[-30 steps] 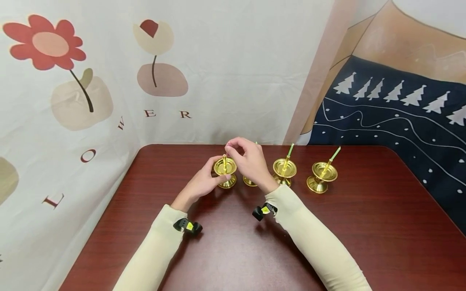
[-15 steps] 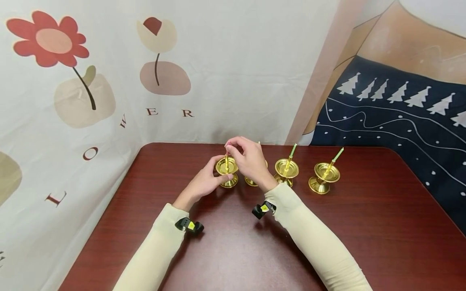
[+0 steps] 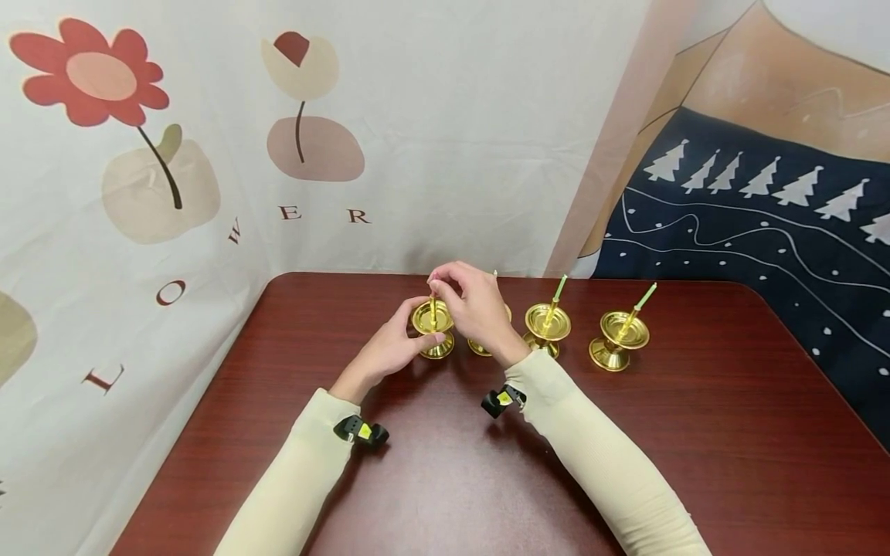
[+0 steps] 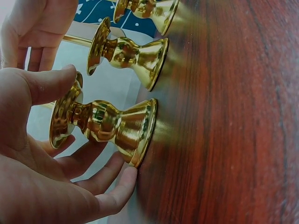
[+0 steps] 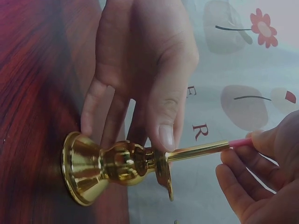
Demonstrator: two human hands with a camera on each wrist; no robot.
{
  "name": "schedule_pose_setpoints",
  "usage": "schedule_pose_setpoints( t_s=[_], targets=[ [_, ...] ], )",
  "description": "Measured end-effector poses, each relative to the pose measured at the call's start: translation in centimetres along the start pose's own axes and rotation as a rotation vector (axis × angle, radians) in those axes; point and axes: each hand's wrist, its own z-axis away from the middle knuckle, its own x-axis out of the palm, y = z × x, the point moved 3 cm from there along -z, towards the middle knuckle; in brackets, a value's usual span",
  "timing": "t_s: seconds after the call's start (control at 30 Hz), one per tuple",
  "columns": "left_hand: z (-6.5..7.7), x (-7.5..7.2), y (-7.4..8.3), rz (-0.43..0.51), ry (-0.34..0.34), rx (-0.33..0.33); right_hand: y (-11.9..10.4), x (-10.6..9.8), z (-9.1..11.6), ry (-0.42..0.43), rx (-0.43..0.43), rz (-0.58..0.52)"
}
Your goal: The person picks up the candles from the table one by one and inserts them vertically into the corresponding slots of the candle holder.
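My left hand holds the leftmost gold candlestick around its dish, thumb on the near rim and the other fingers along its far side. The candlestick stands upright on the table. Between thumb and fingertips, my right hand pinches a thin pink candle. In the right wrist view the candle's lower end sits at the mouth of the candlestick's slim tube. Most of the candle is hidden by the right fingers. Behind the right hand stands a second gold candlestick, partly covered in the head view.
To the right stand two more gold candlesticks, each with a thin green candle in its tube. The dark red wooden table reaches back to a printed cloth hanging close behind its far edge.
The right hand has brought the pink candle over the leftmost candlestick's tube and lowered it to the mouth. The left hand keeps its hold; the head view has shifted slightly.
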Motion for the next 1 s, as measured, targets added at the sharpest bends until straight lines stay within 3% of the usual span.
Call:
schedule_pose_setpoints(
  t_s=[0.17,0.4,0.53,0.63,0.8,1.0],
  targets=[
    [-0.2,0.1,0.1,-0.011,-0.005,-0.003,0.1,-0.1,0.2,-0.002,-0.027,0.047],
    [-0.2,0.2,-0.1,0.016,-0.009,0.002,-0.1,-0.5,1.0,-0.049,0.035,0.081],
    [-0.1,0.1,-0.3,0.015,-0.005,0.003,-0.9,-1.7,2.2,-0.079,0.047,0.072],
    [0.0,0.0,-0.3,0.008,-0.011,0.008,-1.5,-3.7,3.4,-0.082,0.029,0.065],
    [0.1,-0.3,-0.2,-0.031,-0.029,-0.004,-1.2,-8.6,5.9,-0.047,-0.001,0.169],
    [0.1,-0.6,-0.3,-0.069,-0.055,-0.006,1.2,-15.9,9.1,0.091,0.084,0.327]
  ],
)
